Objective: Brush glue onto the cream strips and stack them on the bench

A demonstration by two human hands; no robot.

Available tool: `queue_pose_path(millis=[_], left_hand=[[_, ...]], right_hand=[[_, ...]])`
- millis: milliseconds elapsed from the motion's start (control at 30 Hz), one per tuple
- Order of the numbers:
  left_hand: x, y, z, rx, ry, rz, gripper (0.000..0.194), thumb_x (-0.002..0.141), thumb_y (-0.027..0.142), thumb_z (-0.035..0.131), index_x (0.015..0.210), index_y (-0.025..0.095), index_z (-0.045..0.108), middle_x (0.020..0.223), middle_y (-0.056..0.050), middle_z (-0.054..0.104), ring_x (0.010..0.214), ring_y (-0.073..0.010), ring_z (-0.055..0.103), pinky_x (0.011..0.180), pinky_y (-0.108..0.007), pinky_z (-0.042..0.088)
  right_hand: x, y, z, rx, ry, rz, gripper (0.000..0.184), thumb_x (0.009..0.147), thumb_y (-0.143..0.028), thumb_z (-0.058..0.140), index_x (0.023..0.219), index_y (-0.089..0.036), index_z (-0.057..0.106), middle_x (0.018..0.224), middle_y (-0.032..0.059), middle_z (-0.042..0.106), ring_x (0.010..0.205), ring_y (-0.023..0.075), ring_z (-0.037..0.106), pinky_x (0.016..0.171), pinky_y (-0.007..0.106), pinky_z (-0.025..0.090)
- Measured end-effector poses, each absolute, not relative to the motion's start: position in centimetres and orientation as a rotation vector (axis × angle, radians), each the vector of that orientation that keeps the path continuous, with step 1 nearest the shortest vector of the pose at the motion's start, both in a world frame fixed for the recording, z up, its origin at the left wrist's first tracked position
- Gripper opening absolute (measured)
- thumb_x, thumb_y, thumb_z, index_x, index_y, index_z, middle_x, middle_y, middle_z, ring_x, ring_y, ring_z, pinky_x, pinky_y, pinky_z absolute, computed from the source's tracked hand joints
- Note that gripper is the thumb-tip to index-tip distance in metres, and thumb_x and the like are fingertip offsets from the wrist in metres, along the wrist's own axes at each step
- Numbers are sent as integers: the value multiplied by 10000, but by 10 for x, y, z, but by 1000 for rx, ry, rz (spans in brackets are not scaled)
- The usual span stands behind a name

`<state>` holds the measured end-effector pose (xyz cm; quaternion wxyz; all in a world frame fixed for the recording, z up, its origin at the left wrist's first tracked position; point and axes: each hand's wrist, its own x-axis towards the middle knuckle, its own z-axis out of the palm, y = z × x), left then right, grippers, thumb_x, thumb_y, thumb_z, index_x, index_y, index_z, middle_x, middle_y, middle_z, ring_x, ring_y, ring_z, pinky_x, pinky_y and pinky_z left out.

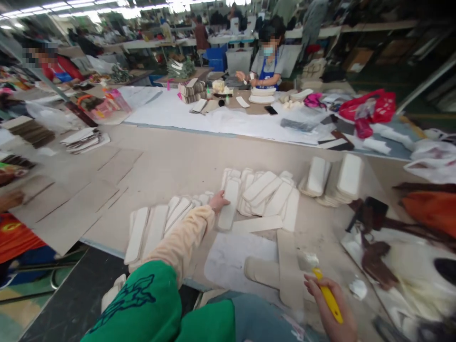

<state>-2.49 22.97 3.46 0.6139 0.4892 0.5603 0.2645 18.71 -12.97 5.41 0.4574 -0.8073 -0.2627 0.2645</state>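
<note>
My left hand (219, 202) reaches forward, its fingers closed on the left edge of a white round-cornered strip (229, 204). The strip leans at the near left end of a heap of similar strips (263, 190). Closed around a brush with a yellow handle (331, 300), my right hand (329, 308) is at the lower right; the brush head is whitish and blurred. Below the heap, a few pale strips (261, 272) lie overlapped on a white sheet (242, 251), beside a long beige strip (289, 266).
More white strips (155, 228) fan out left of my forearm. Stacks of strips (349, 175) stand at the right. A small white dish or lump (358, 288) lies right of the brush. Across the table a co-worker (267, 61) handles pieces; another person's hand (10, 199) is at far left.
</note>
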Motion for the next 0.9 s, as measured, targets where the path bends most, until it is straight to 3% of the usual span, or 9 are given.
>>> queue_pose_path(millis=[133,233,300,400,467,567,767,833,900], left_hand=[[-7,267,30,1278,1409,503,559,561,86,680,1113,140,612,921,-73,693,963,-260,625,879,-374,478],[1,271,28,1498,1512,490,596,583,60,651,1172,121,582,1188,-146,598,1203,-312,493,1025,-412,367],[5,253,26,1769,1499,518,571,643,100,637,1209,133,565,1298,-157,518,1253,-303,446,1060,-406,329],[17,191,19,1968,1190,390,422,732,187,615,1153,170,607,1159,-116,602,1032,-246,583,973,-361,409],[32,136,11,1884,974,210,320,712,238,670,1030,209,662,941,-61,664,841,-214,620,907,-333,440],[61,69,-2,1681,980,140,296,634,294,766,912,253,669,751,-11,651,745,-216,620,886,-339,437],[107,37,-7,1408,1212,189,316,547,210,835,723,246,574,571,14,541,938,-298,625,922,-387,407],[115,35,-3,1357,1227,149,294,583,205,832,748,229,590,624,-7,575,1001,-300,609,907,-380,430],[122,31,1,1283,1157,142,227,720,271,765,891,202,632,856,-42,648,1020,-259,603,885,-363,470]], right_hand=[[200,-153,57,-2156,-662,477,396,746,-629,610,869,-260,538,965,43,730,948,264,680,879,404,524],[205,-167,55,-2228,-629,324,382,762,-613,604,875,-255,536,940,52,736,911,258,692,793,361,541],[204,-174,49,-2230,-626,254,394,753,-613,614,876,-248,529,942,63,738,874,256,702,731,341,549],[200,-181,36,-2178,-630,280,416,744,-619,623,888,-243,516,985,79,734,803,239,712,680,333,557],[195,-184,28,-2145,-647,333,420,751,-631,606,892,-246,512,1012,82,727,786,232,713,664,335,560],[190,-186,19,-2107,-676,369,414,760,-655,572,864,-258,522,1014,72,728,804,238,712,669,351,562],[186,-201,20,-2039,-570,409,407,751,-672,563,834,-273,546,972,62,741,846,248,707,761,386,562],[184,-210,23,-2036,-511,392,403,737,-670,580,811,-276,545,965,57,743,837,241,707,765,381,562],[185,-218,25,-2031,-457,349,405,738,-678,569,791,-277,543,944,49,744,817,229,707,772,377,560]])
